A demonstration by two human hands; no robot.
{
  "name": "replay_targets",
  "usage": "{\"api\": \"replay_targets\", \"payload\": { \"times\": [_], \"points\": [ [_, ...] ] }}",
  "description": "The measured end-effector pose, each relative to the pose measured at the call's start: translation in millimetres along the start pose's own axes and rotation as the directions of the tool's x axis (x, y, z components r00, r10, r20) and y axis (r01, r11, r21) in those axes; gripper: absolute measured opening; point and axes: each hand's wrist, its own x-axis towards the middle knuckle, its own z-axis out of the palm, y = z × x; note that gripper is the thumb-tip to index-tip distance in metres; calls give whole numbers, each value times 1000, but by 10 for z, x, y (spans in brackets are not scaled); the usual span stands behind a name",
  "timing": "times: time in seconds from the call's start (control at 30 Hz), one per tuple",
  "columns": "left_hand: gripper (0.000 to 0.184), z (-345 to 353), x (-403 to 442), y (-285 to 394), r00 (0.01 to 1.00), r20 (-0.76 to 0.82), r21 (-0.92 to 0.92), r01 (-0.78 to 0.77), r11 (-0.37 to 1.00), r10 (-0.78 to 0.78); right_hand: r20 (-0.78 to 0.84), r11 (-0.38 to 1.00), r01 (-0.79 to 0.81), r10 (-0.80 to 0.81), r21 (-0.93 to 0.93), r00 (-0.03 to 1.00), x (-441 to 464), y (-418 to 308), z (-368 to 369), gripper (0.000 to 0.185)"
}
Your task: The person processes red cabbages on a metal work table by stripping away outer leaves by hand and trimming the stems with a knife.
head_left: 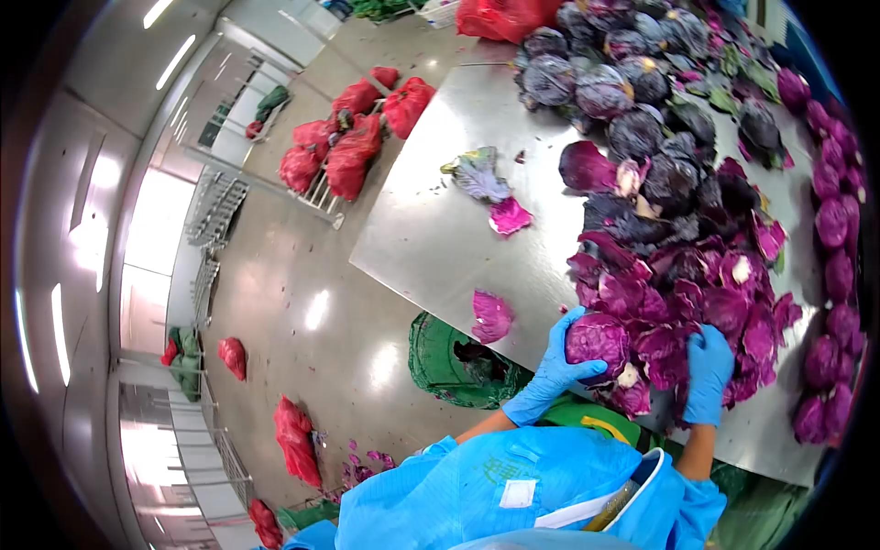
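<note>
My left hand [552, 371], in a blue glove, is closed around the side of a peeled red cabbage [598, 341] at the table's near edge. A pale cut stem piece shows just below that cabbage. My right hand [709, 374], also gloved in blue, rests among loose purple cabbage leaves [660, 345]. Its fingers are curled, and what they hold, if anything, is hidden. The pile of torn leaves spreads ahead of both hands. Farther up lies a heap of darker unpeeled red cabbages [634, 134].
A metal table [431, 229] carries stray leaves [492, 316]. Peeled cabbages [832, 223] line its right side. Below the near-left edge hangs a green mesh bag [435, 362]. Red sacks [353, 160] sit on a rack, others on the floor.
</note>
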Motion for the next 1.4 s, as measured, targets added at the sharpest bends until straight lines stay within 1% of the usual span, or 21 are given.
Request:
{"api": "replay_targets", "payload": {
  "times": [0.07,0.1,0.13,0.17,0.23,0.27,0.3,0.37,0.43,0.5,0.63,0.7,0.77,0.83,1.07,1.1,1.13,1.17,1.23,1.33,1.4],
  "points": [
    [109,-73,-5,69,983,2,-233,177,956,-181,-48,988,-51,59,142,997,-15,61,-160,41],
    [109,-84,11,130,991,0,-175,128,976,-130,-3,997,-76,76,34,997,40,-350,-451,52],
    [110,-86,30,219,996,14,-120,89,989,-88,91,969,-61,41,241,995,31,-564,-450,57],
    [110,-73,52,283,997,45,-72,58,996,-55,173,902,-78,4,424,985,13,-731,-463,63],
    [112,-90,96,361,988,100,144,-133,981,119,440,553,-341,-52,760,896,20,-1156,-400,65],
    [112,-32,94,554,978,132,218,-187,958,161,473,569,-330,-120,753,873,28,-1202,-314,62],
    [109,-27,106,516,974,152,191,-194,962,167,495,726,-206,-208,656,844,87,-1196,-308,60],
    [107,40,82,611,990,103,-10,-93,996,93,538,756,-265,-135,599,832,88,-1169,-232,50],
    [109,17,106,532,987,108,0,-117,993,116,297,719,-134,-104,682,949,-18,-1082,42,32],
    [112,19,109,392,992,117,-82,-42,996,52,265,746,-74,-141,662,954,-47,-936,76,29],
    [114,43,104,328,988,149,-253,73,965,-36,352,958,-113,13,263,936,16,-720,27,35],
    [114,57,114,308,989,145,-314,60,948,-14,346,722,-331,134,608,929,-70,-816,-96,46],
    [114,54,128,311,989,144,-199,-3,980,32,504,632,-414,43,655,863,-126,-966,-264,59],
    [113,68,149,312,987,136,-83,-75,994,86,439,851,-165,-85,499,894,-194,-1004,-227,69],
    [116,101,88,292,990,108,32,-93,995,89,366,815,-134,-101,563,925,-248,-935,-202,41],
    [116,105,87,306,993,100,4,-59,998,58,371,780,-162,-96,605,924,-221,-929,-212,34],
    [116,113,93,318,996,90,-24,-26,999,28,565,585,-453,-13,673,825,-173,-925,-208,24],
    [117,116,97,322,997,81,-52,7,999,-2,456,488,-366,-75,792,887,-216,-832,-81,20],
    [110,98,147,265,994,62,-245,98,965,-86,721,361,-647,-116,672,683,-148,-822,-452,19],
    [97,-34,210,158,971,40,-513,224,828,-237,810,449,-676,-264,584,524,-244,-574,-739,21],
    [85,-102,172,182,936,70,-628,311,714,-346,768,426,-643,-278,636,577,-387,-301,-847,27]
  ]
}}
